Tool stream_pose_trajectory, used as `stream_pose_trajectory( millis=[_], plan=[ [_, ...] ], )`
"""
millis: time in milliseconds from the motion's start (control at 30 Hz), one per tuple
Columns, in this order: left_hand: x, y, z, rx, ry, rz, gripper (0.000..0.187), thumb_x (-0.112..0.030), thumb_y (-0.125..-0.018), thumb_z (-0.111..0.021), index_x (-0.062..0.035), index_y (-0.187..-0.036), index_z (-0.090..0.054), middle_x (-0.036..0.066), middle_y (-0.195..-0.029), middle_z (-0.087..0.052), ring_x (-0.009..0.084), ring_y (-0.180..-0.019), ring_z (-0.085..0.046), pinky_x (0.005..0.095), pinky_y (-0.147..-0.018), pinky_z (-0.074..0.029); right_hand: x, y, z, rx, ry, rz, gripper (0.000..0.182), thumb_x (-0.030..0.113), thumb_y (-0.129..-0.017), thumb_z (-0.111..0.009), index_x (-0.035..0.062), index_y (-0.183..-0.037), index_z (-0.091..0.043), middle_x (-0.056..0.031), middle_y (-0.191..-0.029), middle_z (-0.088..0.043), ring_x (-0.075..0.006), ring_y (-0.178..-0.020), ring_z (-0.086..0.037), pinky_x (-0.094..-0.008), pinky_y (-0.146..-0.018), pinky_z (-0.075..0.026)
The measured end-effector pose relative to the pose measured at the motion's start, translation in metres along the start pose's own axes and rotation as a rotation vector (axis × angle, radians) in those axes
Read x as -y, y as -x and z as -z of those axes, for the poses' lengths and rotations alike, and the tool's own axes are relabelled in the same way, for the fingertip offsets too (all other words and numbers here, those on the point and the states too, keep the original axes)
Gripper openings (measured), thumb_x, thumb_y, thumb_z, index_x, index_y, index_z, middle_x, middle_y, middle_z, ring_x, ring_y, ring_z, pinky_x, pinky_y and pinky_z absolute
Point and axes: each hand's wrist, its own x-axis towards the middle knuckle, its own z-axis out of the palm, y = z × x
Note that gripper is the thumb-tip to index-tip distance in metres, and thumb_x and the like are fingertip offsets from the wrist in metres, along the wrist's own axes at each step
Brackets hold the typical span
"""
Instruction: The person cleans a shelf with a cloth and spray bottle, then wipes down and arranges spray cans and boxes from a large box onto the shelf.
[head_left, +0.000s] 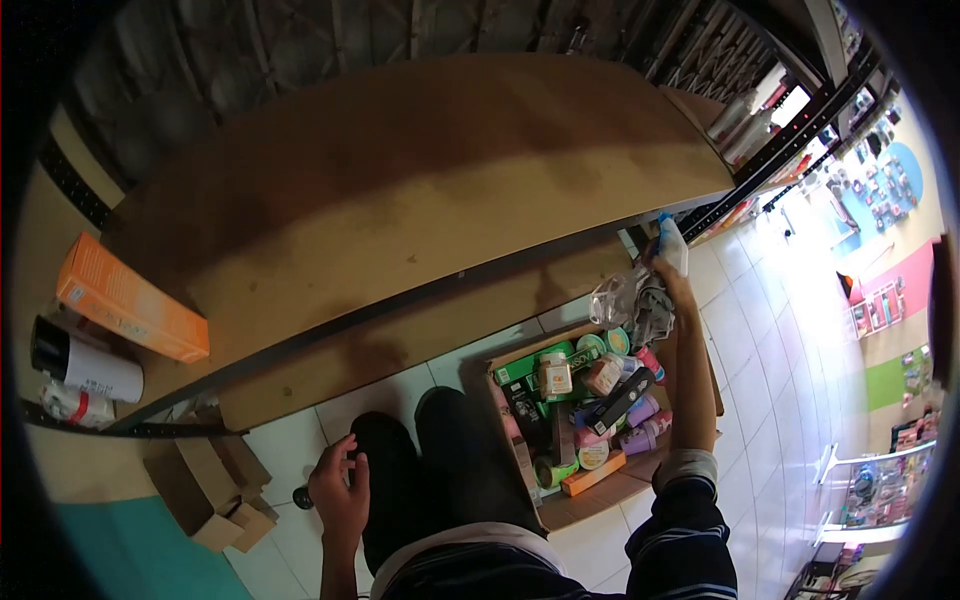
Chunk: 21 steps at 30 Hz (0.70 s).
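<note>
My left hand (340,487) hovers beside my left knee, fingers loosely bent and apart, with nothing in it. My right arm reaches forward to the front edge of the shelf. There my right hand (662,262) is closed around a white-and-blue item (673,243), whose kind I cannot make out. Just below that hand are a crumpled clear plastic piece (612,300) and a crumpled grey wrapping or cloth (653,312), above the far edge of an open cardboard box (573,513). Inside the box lie jars, a green box (520,367), purple cups (638,438) and an orange carton (594,474).
A wide brown shelf (420,230) spans the front, with a lower board (300,385) beneath. An orange box (132,300) and a white canister with a black cap (95,368) stand at its left end. Another open carton (210,490) sits on the tiled floor at left.
</note>
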Motion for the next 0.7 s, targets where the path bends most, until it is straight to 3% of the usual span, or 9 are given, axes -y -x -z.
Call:
stream_pose_trajectory(
  millis=[233, 300, 333, 500, 700],
  plan=[
    [-0.004, 0.008, 0.003, -0.035, 0.007, -0.073, 0.024, -0.009, -0.077, -0.056, -0.0023, -0.1, -0.055, 0.011, -0.087, -0.061, 0.0162, -0.063, -0.06, 0.0266, -0.055, -0.044, 0.025, 0.049, -0.088, 0.18, -0.016, -0.054, 0.038, 0.012, -0.063, -0.062, 0.0004, -0.097, -0.049, -0.0057, -0.078, -0.054, -0.0145, -0.07, -0.054, -0.0272, -0.066, -0.044],
    [-0.004, 0.012, 0.003, -0.063, 0.014, -0.085, 0.024, -0.008, -0.077, -0.056, -0.0023, -0.1, -0.055, 0.011, -0.087, -0.061, 0.0164, -0.062, -0.06, 0.0267, -0.055, -0.045, 0.042, 0.063, -0.123, 0.225, 0.256, -0.096, 0.035, 0.016, -0.066, -0.061, 0.0006, -0.095, -0.05, -0.0076, -0.077, -0.057, -0.0169, -0.071, -0.057, -0.0289, -0.066, -0.045],
    [-0.004, 0.014, 0.002, -0.073, 0.021, -0.123, 0.025, -0.008, -0.076, -0.056, -0.0023, -0.1, -0.054, 0.011, -0.088, -0.061, 0.0165, -0.062, -0.06, 0.0268, -0.055, -0.045, 0.044, 0.067, -0.137, 0.247, 0.252, -0.094, 0.035, 0.016, -0.066, -0.061, 0.0006, -0.095, -0.05, -0.0076, -0.077, -0.057, -0.0169, -0.071, -0.057, -0.0289, -0.066, -0.045],
    [-0.006, 0.027, 0.007, -0.097, 0.03, -0.096, 0.025, -0.01, -0.076, -0.058, -0.004, -0.099, -0.054, 0.01, -0.088, -0.06, 0.0179, -0.063, -0.06, 0.0292, -0.055, -0.045, 0.055, 0.082, -0.199, 0.487, 0.45, 0.112, 0.037, 0.025, -0.069, -0.06, 0.0046, -0.099, -0.048, -0.0114, -0.073, -0.058, -0.031, -0.072, -0.058, -0.0362, -0.066, -0.044],
    [-0.007, 0.037, 0.014, -0.129, 0.033, -0.069, 0.024, -0.012, -0.075, -0.058, -0.0066, -0.098, -0.055, 0.009, -0.086, -0.06, 0.0196, -0.064, -0.06, 0.0311, -0.055, -0.046, 0.082, 0.087, -0.26, 0.49, 0.443, 0.055, 0.043, 0.031, -0.068, -0.064, 0.0065, -0.099, -0.046, -0.0124, -0.074, -0.058, -0.0348, -0.073, -0.057, -0.0401, -0.065, -0.044]
  ],
)
